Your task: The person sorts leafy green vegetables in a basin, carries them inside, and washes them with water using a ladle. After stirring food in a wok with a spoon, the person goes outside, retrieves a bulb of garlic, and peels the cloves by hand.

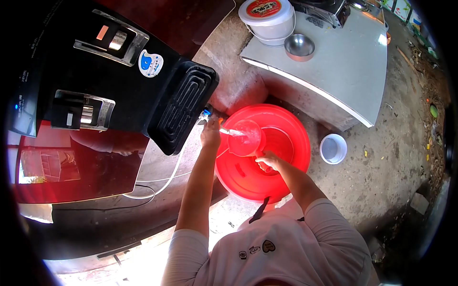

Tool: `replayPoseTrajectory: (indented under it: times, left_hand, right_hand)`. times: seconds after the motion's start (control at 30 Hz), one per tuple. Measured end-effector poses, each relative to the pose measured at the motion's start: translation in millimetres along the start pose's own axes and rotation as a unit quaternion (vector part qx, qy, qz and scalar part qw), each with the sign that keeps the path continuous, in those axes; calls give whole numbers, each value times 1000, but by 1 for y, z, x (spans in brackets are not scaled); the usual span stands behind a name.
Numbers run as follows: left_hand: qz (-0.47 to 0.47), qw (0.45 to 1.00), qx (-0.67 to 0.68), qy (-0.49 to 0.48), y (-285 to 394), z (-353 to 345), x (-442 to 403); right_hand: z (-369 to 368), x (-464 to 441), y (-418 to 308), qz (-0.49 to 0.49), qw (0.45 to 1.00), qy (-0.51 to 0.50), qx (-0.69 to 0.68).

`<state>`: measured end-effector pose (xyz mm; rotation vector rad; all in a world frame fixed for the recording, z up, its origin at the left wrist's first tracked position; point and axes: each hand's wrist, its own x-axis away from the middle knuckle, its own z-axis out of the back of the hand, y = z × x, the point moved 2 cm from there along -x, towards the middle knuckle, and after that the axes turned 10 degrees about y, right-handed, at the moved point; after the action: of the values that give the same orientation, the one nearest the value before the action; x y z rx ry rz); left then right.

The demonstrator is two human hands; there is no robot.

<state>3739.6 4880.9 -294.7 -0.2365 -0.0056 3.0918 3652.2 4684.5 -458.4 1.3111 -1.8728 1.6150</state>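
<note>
Water runs from a tap (206, 113) with a blue part into a red dipper (246, 139). My left hand (210, 133) is at the tap, its fingers closed round the tap's handle area. With my right hand (268, 162) I grip the dipper's handle, holding the dipper under the stream. Beneath the dipper stands a large round red basin (298, 143) on the floor. The dipper hides part of the basin's inside.
A black water dispenser (124, 81) with a drip tray is at the left. A grey-topped counter (343, 66) carries a white lidded bucket (272, 26) and a metal bowl (299, 46). A white tub (333, 148) sits right of the basin. A white hose (174, 174) hangs below.
</note>
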Motion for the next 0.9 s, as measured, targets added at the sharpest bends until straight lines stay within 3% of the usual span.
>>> replayPoseTrajectory:
  times: [0.33,0.9]
  left_hand:
    - [15,1000,26,6,4,4,3]
    - [138,985,102,1,6,-1,7]
  right_hand:
    - [0,16,-13,-12,1000,3,16]
    - [3,17,-17,-16,998,-2,58]
